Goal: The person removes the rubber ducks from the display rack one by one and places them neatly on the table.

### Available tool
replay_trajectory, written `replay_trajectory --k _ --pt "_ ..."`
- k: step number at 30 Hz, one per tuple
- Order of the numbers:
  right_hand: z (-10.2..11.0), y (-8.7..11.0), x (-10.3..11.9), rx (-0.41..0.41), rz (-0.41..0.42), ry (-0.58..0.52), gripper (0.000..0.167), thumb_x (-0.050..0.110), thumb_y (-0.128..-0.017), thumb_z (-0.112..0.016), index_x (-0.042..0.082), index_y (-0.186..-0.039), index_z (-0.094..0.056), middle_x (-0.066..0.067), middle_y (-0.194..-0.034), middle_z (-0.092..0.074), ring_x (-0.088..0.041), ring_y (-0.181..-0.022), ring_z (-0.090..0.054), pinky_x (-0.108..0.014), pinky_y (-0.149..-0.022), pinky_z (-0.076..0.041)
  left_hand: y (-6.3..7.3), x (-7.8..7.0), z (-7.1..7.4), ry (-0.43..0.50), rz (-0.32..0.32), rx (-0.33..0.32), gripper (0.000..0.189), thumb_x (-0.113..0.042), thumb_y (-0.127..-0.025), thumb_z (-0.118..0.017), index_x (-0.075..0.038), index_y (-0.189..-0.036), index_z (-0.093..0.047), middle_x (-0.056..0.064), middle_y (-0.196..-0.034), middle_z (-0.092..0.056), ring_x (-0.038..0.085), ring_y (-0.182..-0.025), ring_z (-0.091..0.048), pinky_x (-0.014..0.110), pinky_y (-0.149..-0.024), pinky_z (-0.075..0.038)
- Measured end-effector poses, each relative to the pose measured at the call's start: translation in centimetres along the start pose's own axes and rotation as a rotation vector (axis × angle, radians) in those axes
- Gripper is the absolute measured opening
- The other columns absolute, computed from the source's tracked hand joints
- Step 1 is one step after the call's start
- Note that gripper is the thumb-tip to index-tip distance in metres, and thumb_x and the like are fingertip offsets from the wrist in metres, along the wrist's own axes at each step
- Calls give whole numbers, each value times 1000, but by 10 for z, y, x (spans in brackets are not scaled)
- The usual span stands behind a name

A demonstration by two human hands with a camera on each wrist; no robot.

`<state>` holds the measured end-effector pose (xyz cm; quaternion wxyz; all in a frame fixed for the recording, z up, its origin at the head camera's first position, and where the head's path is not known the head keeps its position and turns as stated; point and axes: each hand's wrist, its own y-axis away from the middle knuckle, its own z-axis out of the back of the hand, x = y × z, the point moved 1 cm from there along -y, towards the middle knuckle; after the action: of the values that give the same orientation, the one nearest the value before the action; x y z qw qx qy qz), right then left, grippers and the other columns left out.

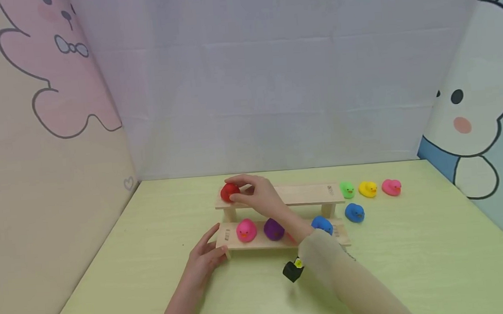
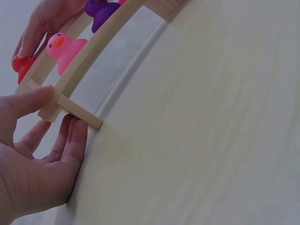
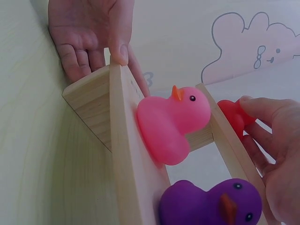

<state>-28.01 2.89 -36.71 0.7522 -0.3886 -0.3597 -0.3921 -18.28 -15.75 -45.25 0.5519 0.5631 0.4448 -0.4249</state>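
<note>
A two-step wooden stand (image 1: pixel 257 244) is on the table. My right hand (image 1: pixel 258 195) pinches a red rubber duck (image 1: pixel 229 192) at the left end of its upper step; in the right wrist view the fingers (image 3: pixel 262 110) are on the duck's far side. My left hand (image 1: pixel 203 257) grips the left end of the lower step, thumb on the board's edge and fingers by the leg (image 2: pixel 79 112). On that lower step sit a pink duck (image 1: pixel 246 231), a purple duck (image 1: pixel 274 229) and a blue duck (image 1: pixel 322 225). My right forearm partly hides a reddish thing between the purple and blue ducks.
Right of the stand, a green duck (image 1: pixel 347 189), a yellow duck (image 1: pixel 368 189) and another pink duck (image 1: pixel 391 187) form a row, with a second blue duck (image 1: pixel 354 213) in front. A small black cube (image 1: pixel 292 271) shows beside my right wrist. Printed curtains enclose the table.
</note>
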Motion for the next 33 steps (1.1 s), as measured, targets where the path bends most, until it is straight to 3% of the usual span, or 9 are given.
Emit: replay_trajectory --k 33 --pt "0 2 2 -17 12 11 39 19 -89 -74 18 -128 -67 -2 -125 -70 -21 -102 -70 -28 -87 -57 1 -1 1 3 -4 8 61 -8 -93 -60 -24 -149 -43 17 -128 -59 17 -102 -65 25 -86 -54"
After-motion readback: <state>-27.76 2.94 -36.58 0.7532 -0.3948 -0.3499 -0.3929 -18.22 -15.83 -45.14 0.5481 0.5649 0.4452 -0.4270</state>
